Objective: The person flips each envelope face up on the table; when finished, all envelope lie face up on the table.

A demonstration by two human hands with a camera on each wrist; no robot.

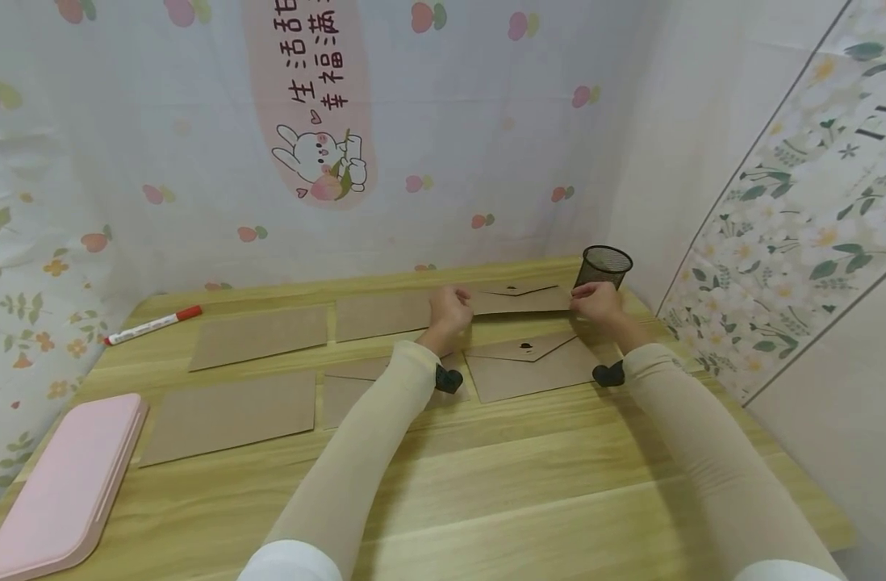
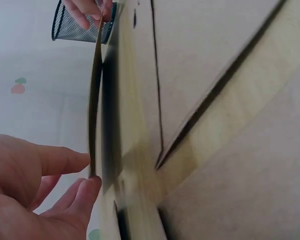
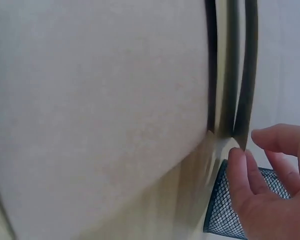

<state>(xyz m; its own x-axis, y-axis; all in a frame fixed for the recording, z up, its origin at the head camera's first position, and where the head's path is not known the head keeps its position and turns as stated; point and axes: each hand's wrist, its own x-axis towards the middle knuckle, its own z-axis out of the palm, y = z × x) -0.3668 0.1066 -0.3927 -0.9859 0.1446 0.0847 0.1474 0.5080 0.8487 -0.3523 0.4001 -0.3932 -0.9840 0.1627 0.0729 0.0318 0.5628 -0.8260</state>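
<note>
Far brown envelope (image 1: 523,300) lies at the table's (image 1: 530,484) far right, held at both ends. Left hand (image 1: 450,309) pinches its left edge between thumb and fingers; right hand (image 1: 595,302) pinches its right edge. Black mesh cup (image 1: 604,266) stands just beyond. Second envelope (image 1: 533,367) lies nearer. Red-capped marker (image 1: 152,325) lies far left.

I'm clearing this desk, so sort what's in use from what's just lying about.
In use: the far envelope, held at its ends by the left hand and right hand.

Lying about: red marker, pink case, mesh cup, other envelopes.
</note>
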